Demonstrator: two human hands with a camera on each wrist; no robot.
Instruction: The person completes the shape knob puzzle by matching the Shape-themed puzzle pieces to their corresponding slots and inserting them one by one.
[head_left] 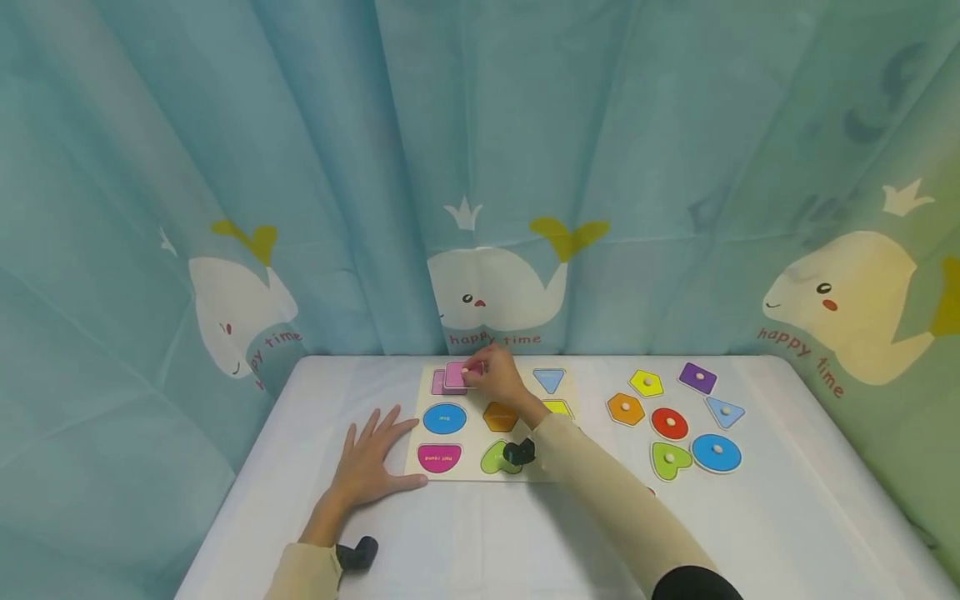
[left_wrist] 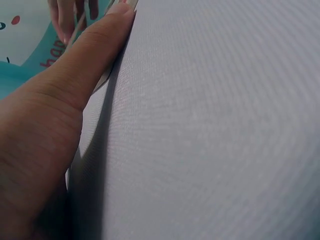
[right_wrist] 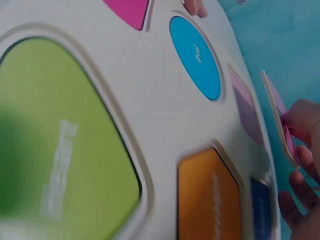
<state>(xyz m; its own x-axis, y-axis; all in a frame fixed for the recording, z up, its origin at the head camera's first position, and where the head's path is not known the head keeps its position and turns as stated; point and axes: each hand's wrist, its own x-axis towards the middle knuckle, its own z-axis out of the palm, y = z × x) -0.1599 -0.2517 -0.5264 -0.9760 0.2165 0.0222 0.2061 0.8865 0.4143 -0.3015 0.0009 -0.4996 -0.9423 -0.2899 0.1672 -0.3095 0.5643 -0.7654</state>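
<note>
In the head view, a cream puzzle board (head_left: pixel 474 433) with coloured shape recesses lies on the white table. My right hand (head_left: pixel 498 379) pinches a pink square knobbed puzzle piece (head_left: pixel 453 371) over the board's far left corner. Below it, the matching pink recess (head_left: pixel 437 383) is partly covered in this view. From the right wrist, the piece (right_wrist: pixel 274 107) appears tilted on edge, raised above the board surface. My left hand (head_left: pixel 371 458) lies with fingers spread at the board's left side, thumb (left_wrist: pixel 85 60) on its near left corner.
Right of the board lie loose knobbed pieces: an orange hexagon (head_left: pixel 626 409), yellow pentagon (head_left: pixel 647 383), purple rectangle (head_left: pixel 698 378), red circle (head_left: pixel 670 424), blue triangle (head_left: pixel 725 412), green heart (head_left: pixel 671 460) and blue oval (head_left: pixel 716 453). A whale-print curtain (head_left: pixel 360 167) hangs behind the table.
</note>
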